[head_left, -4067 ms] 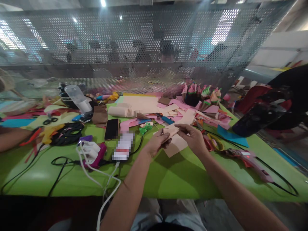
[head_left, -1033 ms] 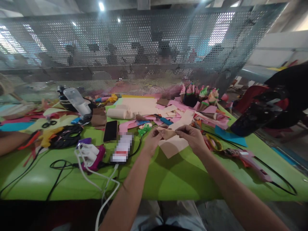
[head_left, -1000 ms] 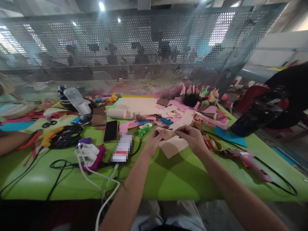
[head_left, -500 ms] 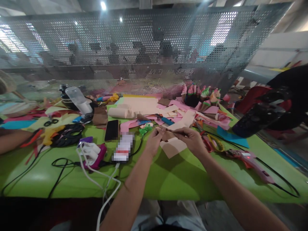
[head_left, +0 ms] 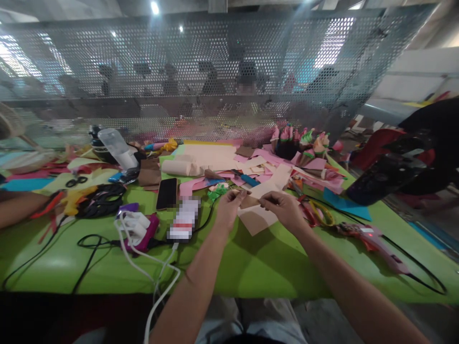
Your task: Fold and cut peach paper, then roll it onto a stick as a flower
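Note:
Between my two hands is a small brown piece of paper or foam sheet (head_left: 250, 201), its exact material unclear. My left hand (head_left: 229, 206) pinches its left end, and my right hand (head_left: 278, 205) pinches the right end with thumb and forefinger. Below them a cream sheet (head_left: 256, 221) lies on the green table (head_left: 265, 272). A longer cream strip (head_left: 278, 179) stretches away behind my right hand. Just left of my left hand sits a green crumpled piece (head_left: 217, 191). Yellow-handled scissors (head_left: 322, 212) lie to the right of my right hand.
A pink glue gun (head_left: 383, 246) with its cable lies at the right. Left are a phone with a bright screen (head_left: 184, 220), a dark phone (head_left: 167, 193) and a magenta power strip (head_left: 143, 234). Another person's arm (head_left: 25, 208) rests far left. A perforated metal screen (head_left: 201, 86) stands behind.
My right hand has shifted slightly left and down, and the brown piece now stretches flatter between my hands. The rest of the table looks the same.

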A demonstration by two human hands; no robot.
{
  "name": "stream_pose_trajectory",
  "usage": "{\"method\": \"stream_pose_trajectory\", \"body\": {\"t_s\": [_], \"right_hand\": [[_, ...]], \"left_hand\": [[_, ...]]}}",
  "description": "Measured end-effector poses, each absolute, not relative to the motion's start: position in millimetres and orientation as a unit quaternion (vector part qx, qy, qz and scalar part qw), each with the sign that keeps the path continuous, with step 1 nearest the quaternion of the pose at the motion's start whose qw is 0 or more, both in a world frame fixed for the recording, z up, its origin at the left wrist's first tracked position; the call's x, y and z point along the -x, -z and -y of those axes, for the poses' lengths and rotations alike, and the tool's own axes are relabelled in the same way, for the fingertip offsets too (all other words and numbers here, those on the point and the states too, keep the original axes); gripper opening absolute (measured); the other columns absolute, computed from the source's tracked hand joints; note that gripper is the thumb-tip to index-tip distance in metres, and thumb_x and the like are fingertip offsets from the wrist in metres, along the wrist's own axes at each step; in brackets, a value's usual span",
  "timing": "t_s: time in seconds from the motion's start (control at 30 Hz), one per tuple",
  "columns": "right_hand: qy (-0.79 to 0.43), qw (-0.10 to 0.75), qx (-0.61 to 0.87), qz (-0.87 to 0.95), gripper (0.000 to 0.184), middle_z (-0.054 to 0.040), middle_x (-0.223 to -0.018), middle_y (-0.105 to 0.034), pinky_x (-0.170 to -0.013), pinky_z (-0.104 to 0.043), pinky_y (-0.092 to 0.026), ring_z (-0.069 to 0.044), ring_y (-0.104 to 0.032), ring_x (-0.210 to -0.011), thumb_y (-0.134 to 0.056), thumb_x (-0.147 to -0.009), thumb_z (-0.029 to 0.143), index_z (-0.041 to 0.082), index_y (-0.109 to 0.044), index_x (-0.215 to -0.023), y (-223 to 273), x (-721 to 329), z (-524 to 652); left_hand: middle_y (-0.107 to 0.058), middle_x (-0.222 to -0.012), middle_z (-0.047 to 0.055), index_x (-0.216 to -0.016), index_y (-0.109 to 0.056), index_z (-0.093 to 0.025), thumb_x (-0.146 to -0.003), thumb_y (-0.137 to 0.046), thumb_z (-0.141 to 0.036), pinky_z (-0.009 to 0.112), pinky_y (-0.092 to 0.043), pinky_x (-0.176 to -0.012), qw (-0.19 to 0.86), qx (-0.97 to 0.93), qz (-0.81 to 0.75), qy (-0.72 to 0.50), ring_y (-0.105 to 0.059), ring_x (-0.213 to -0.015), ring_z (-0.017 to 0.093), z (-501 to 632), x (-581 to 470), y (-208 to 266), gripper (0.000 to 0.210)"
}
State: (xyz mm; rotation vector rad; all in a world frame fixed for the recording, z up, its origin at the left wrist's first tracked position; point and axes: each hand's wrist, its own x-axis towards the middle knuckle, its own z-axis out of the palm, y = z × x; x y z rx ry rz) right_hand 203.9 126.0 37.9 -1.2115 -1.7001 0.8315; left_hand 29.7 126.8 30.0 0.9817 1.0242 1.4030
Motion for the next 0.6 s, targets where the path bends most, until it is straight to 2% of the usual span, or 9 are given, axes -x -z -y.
{"method": "stream_pose_trajectory", "body": {"t_s": [0.17, 0.33, 0.6], "right_hand": [[-0.309, 0.434, 0.476, 0.699, 0.022, -0.0025, -0.065, -0.068, -0.058, -0.029, -0.041, -0.018, -0.058, -0.063, -0.064, -0.077, 0.04, 0.02, -0.069, -0.071, -39.0, -203.3, -125.4], [-0.385, 0.424, 0.443, 0.69, 0.028, -0.0057, -0.081, -0.074, -0.067, -0.032, -0.047, -0.021, -0.064, -0.074, -0.068, -0.077, 0.047, 0.02, -0.072, -0.083, -36.1, -201.6, -125.7], [-0.362, 0.417, 0.467, 0.691, 0.023, -0.002, -0.065, -0.067, -0.059, -0.029, -0.041, -0.017, -0.055, -0.062, -0.064, -0.075, 0.043, 0.02, -0.067, -0.072, -31.2, -200.7, -129.3]], "left_hand": [[-0.063, -0.067, -0.001, -0.068, -0.067, -0.017, -0.058, -0.081, -0.059, 0.025, -0.044, -0.065, 0.539, -0.402, -0.422, -0.608, -0.056, -0.067, 0.013, -129.5, -28.0, -28.3, 0.045], [-0.063, -0.069, 0.0, -0.069, -0.069, -0.017, -0.064, -0.078, -0.055, 0.025, -0.043, -0.065, 0.498, -0.462, -0.446, -0.583, -0.055, -0.068, 0.014, -128.8, -27.5, -27.7, 0.04], [-0.057, -0.064, -0.002, -0.071, -0.066, -0.018, -0.07, -0.072, -0.057, 0.023, -0.039, -0.058, 0.485, -0.488, -0.449, -0.57, -0.049, -0.061, 0.012, -126.2, -25.7, -32.1, 0.039]]}}
